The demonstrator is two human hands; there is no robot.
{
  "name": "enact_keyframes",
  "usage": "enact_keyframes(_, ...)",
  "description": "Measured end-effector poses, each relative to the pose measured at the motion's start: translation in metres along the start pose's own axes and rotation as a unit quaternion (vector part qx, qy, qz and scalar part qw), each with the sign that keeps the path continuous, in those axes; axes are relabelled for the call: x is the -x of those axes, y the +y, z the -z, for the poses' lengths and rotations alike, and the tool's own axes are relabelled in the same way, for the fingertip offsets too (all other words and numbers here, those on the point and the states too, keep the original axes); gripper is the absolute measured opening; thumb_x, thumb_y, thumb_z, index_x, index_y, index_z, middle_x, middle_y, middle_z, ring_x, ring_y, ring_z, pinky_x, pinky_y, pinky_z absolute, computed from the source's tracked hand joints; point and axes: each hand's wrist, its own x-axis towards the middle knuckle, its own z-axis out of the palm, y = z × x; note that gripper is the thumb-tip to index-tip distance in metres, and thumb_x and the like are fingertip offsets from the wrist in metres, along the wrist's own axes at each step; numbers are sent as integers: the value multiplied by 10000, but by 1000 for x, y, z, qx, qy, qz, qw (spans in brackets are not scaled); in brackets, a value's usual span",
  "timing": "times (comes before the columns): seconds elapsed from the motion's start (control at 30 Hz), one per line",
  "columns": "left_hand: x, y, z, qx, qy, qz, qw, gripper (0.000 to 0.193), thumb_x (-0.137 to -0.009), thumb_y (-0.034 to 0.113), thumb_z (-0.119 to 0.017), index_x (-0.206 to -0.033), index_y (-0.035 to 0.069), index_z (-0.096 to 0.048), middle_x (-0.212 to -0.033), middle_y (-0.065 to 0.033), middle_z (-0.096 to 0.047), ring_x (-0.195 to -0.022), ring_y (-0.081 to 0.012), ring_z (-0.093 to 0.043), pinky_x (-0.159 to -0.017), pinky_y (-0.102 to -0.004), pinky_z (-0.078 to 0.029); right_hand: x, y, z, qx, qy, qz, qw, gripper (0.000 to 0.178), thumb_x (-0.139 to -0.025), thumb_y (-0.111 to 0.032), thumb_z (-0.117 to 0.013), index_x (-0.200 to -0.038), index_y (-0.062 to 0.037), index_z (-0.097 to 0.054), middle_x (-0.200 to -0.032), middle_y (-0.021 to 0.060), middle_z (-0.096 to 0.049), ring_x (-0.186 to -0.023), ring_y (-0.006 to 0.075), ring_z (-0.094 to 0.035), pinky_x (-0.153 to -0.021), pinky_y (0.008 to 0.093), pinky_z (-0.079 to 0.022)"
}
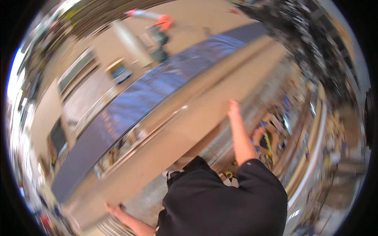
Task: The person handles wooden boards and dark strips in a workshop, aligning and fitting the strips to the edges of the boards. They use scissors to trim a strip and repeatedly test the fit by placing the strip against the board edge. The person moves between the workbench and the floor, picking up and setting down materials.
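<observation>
A long brown board (173, 135) stretches diagonally in front of me, from the lower left up to the far right. My right hand (234, 108) grips its near edge toward the far right, arm stretched out. Near the board's lower left end, my left hand (115, 211) holds the same edge. Motion blurs the fingers of both hands. Just beyond the board lies a long dark grey-blue panel (84, 157), with shiny blue wrapping (147, 92) over its middle part.
Beyond is a broad brown worktable (189, 19) with an orange-and-white tool (151, 16), a pale long strip (132, 43) and a small box (119, 71). At right, a cardboard box (269, 135) of odds and ends stands near long trim lengths (309, 153). Dark clutter (307, 39) fills the far right.
</observation>
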Motion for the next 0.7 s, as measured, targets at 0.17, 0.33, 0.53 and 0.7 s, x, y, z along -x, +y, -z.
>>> enact_keyframes(0.17,44,31,-19,246,60,108,961,599,-1005,514,-551,-1418,81,-556,-1358,-152,-652,-1099,-314,-684,-833,-500,-580,6,-41,10,125,-76,-25,989,490,-963,-395,-617,-1318,-57,-631,-1256,143,-674,-1171,359,-628,-1019,572,-487)
enact_keyframes(0.33,130,32,18,-60,243,131,959,742,-1015,634,-506,-874,-65,-713,-683,-167,-720,-524,-234,-693,-491,-325,-525,63,-117,5,694,-23,24,719,657,-1018,-562,-548,-609,-50,-595,-496,75,-565,-401,175,-526,-394,353,-422)
enact_keyframes(0.53,198,-34,-1,54,331,65,940,673,-1015,574,-566,-911,-75,-708,-693,-172,-713,-537,-228,-691,-548,-346,-574,19,-127,-69,733,-75,436,517,556,-1003,-491,-592,-825,33,-632,-599,157,-598,-498,303,-563,-528,492,-466)
enact_keyframes(0.7,250,-118,-53,123,326,40,937,589,-1030,511,-582,-984,-61,-712,-759,-135,-732,-616,-209,-711,-596,-352,-601,125,27,-213,643,-377,378,549,486,-1023,-458,-605,-787,-35,-562,-558,106,-562,-486,208,-566,-475,414,-457)
